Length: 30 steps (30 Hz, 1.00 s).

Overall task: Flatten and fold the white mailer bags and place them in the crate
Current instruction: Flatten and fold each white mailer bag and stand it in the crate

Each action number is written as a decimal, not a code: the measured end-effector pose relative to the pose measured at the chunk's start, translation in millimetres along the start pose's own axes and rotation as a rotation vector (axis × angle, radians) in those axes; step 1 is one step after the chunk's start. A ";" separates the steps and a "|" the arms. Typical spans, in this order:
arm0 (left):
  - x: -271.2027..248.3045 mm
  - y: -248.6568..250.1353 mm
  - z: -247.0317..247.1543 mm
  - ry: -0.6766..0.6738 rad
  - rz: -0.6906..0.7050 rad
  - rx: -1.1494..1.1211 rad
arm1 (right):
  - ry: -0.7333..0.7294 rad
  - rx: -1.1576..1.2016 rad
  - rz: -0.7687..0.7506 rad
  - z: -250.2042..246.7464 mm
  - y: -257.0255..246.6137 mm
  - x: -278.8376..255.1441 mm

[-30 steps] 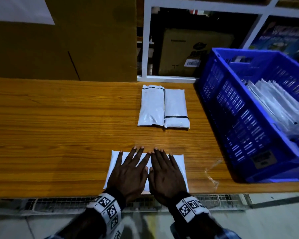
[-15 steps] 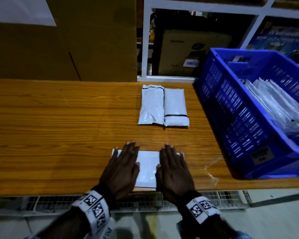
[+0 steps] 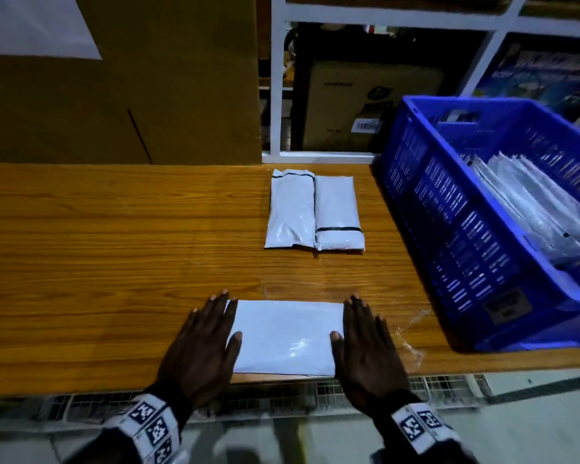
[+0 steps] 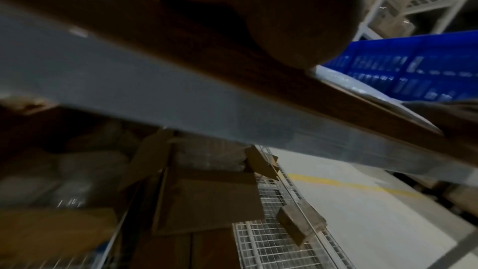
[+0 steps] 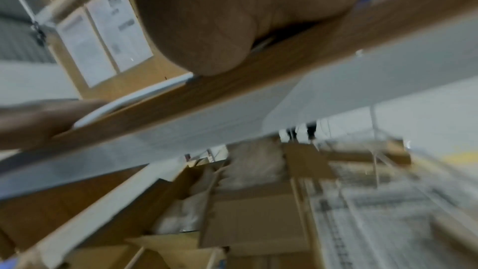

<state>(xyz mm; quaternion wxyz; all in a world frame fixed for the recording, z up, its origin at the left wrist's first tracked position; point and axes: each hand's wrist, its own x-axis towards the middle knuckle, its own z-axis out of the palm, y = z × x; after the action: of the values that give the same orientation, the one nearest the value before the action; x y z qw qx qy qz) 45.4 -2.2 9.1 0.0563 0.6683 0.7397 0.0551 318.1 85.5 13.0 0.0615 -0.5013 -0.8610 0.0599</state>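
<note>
A white mailer bag [image 3: 285, 336] lies flat at the front edge of the wooden table [image 3: 114, 256]. My left hand [image 3: 205, 339] rests flat on its left end with straight fingers. My right hand [image 3: 365, 339] lies flat on its right end, fingers straight too. Two more white mailer bags [image 3: 312, 212] lie side by side further back. The blue crate [image 3: 456, 229] stands at the right and holds several flattened white bags [image 3: 536, 209]. Both wrist views are blurred; they show only a palm [image 4: 284, 17] and the table's edge [image 5: 232, 81].
A large cardboard box [image 3: 121, 78] stands at the back left of the table. A white shelf frame [image 3: 277, 85] with a carton behind it stands at the back. A scrap of clear film [image 3: 412, 339] lies between the bag and the crate.
My hands started side by side on the middle of the bag and have slid apart to its left and right ends. The bag's middle now shows, smooth and flat.
</note>
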 end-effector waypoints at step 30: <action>-38.5 -23.6 2.9 0.179 0.612 -0.021 | 0.148 0.100 -0.397 0.2 9.9 -51.4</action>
<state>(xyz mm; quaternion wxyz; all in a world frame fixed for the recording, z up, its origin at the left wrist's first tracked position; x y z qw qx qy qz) 26.5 -42.9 2.9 -0.0214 0.8518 0.5055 0.1359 351.7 45.7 8.8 0.1598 -0.3214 -0.9319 0.0521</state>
